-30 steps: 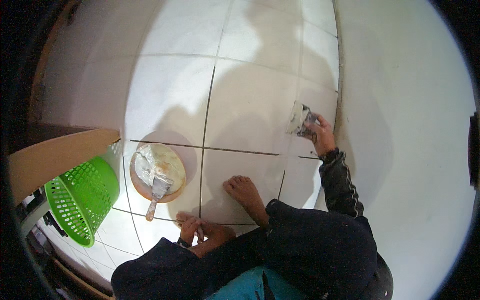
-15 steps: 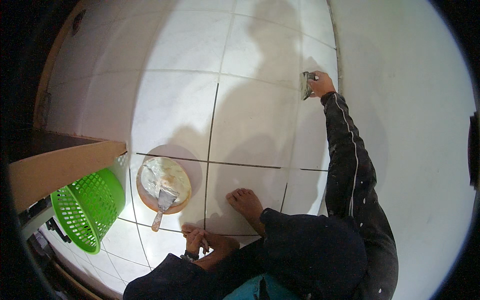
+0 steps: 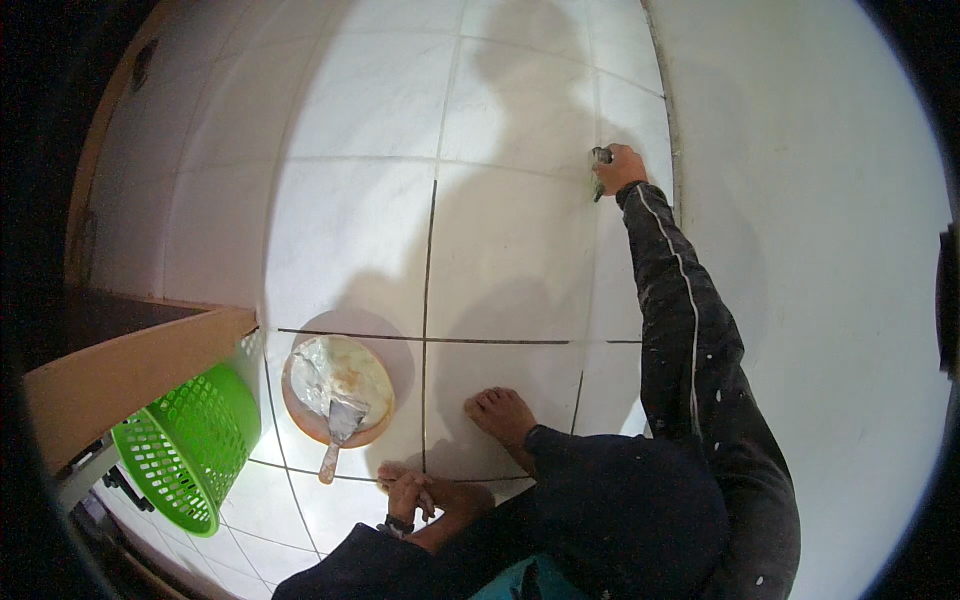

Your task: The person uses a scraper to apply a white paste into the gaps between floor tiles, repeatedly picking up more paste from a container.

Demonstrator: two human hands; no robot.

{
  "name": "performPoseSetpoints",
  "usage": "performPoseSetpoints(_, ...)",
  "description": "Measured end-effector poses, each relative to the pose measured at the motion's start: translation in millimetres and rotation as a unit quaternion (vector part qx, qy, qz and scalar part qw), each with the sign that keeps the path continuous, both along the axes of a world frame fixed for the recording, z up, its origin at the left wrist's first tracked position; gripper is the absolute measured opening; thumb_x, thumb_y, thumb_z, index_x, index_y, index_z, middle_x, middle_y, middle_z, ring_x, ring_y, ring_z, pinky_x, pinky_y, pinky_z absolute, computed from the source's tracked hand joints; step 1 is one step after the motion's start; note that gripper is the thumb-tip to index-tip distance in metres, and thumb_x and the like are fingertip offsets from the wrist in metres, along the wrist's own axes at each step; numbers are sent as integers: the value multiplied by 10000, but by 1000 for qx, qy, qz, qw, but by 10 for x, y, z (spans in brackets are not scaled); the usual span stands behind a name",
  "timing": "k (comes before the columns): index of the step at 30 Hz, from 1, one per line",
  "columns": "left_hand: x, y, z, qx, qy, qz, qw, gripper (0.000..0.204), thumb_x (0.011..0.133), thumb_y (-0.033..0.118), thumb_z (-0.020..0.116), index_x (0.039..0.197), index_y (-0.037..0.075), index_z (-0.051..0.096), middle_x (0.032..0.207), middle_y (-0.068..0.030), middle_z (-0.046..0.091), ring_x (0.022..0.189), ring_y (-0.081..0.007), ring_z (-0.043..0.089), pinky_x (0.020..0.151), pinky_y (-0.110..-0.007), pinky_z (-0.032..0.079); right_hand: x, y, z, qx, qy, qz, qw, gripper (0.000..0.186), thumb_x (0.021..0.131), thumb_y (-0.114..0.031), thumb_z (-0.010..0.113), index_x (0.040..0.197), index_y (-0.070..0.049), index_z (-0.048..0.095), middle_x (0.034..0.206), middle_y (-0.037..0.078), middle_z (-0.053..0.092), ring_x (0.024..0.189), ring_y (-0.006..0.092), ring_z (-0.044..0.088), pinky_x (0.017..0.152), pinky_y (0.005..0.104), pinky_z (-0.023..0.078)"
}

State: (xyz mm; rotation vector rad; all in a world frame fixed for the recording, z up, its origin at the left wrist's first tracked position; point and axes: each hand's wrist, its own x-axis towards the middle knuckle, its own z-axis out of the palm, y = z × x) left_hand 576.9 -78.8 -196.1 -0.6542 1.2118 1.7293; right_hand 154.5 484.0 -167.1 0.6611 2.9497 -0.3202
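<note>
My right hand, arm stretched out far ahead, grips a small flat spreader, dark and greenish-grey. Its edge is on the white tiled floor, along a pale joint near the wall. At the bottom, my left hand hangs over my left foot with loose, parted fingers and nothing in it. Ahead of it and to the left stands a round bowl with white paste in it. A putty knife rests in the bowl, its speckled handle jutting over the near rim.
A green perforated basket leans at the left, beneath a wooden edge. The white wall runs along the right. Some floor joints are dark, others pale. My right bare foot is planted on the tiles.
My right hand has shifted slightly left with the spreader, whose face now shows edge-on. The view has moved a little, so the bowl and basket appear lower. My left hand still hangs by the foot.
</note>
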Motion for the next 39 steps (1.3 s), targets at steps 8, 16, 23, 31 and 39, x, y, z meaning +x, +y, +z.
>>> performPoseSetpoints(8,57,-4,8,29,24,63,997,277,979,210,421,951,-31,552,558,-147,575,390,-218,539,342,-285,447,-136,-593,25,11,-20,-1,1000,299,749,-246,609,969,-50,662,967,190,670,915,373,638,848,446,508)
performPoseSetpoints(16,34,0,45,40,61,36,997,272,982,214,421,948,-16,562,571,-127,578,389,-194,531,349,-265,443,-481,-1650,-160,2,52,101,994,285,749,-244,597,946,-53,673,947,173,673,927,370,632,837,444,513)
performPoseSetpoints(23,-37,35,132,-8,62,32,998,256,973,203,432,928,-16,557,579,-120,580,402,-195,538,353,-273,450,-446,-2052,-53,-320,78,188,925,307,691,-218,618,937,-38,656,832,204,656,808,393,624,765,448,500)
performPoseSetpoints(31,56,4,58,0,47,65,997,233,968,195,440,884,7,549,593,-122,589,398,-198,539,350,-280,450,-310,-2205,120,-218,110,382,891,334,743,-74,565,1050,-146,672,952,124,681,880,342,639,808,424,514)
performPoseSetpoints(39,90,-3,-15,20,2,92,996,192,954,218,452,936,35,507,595,-144,588,380,-225,534,343,-295,457,140,-1825,-493,-90,125,518,841,341,754,-3,553,1013,-179,687,1209,-32,635,1028,234,637,862,372,536)
